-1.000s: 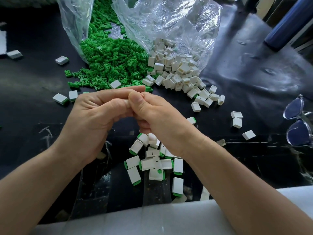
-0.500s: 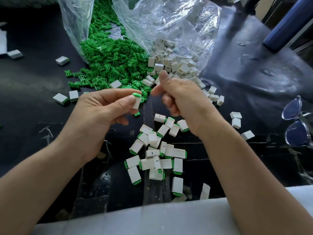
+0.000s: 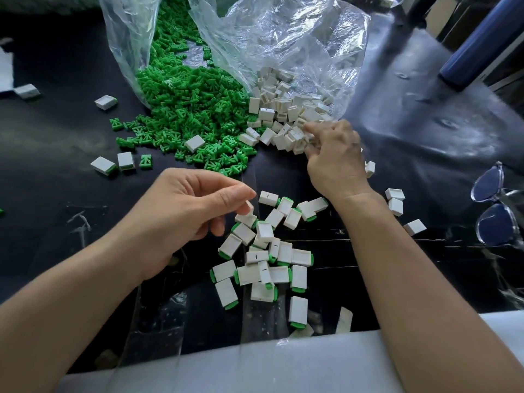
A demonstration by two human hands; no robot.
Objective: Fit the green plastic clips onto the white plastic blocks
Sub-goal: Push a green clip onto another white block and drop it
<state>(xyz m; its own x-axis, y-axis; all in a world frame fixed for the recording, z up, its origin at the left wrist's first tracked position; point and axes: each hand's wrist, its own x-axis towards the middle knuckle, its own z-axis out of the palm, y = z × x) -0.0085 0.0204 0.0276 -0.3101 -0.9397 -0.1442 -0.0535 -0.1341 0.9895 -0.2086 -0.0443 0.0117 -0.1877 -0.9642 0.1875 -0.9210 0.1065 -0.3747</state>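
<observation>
Right hand [image 3: 334, 157] reaches forward, fingers curled into the heap of white blocks [image 3: 286, 109] spilling from the clear bag [image 3: 283, 38]; whether it grips one I cannot tell. Green clips [image 3: 187, 109] lie heaped just left of that, straight ahead of the left hand [image 3: 184, 214] and nearer to it. That hand hangs loosely curled at the finished pile [image 3: 283, 251], fingertips touching one small block [image 3: 249, 207], pinched or freed unclear.
</observation>
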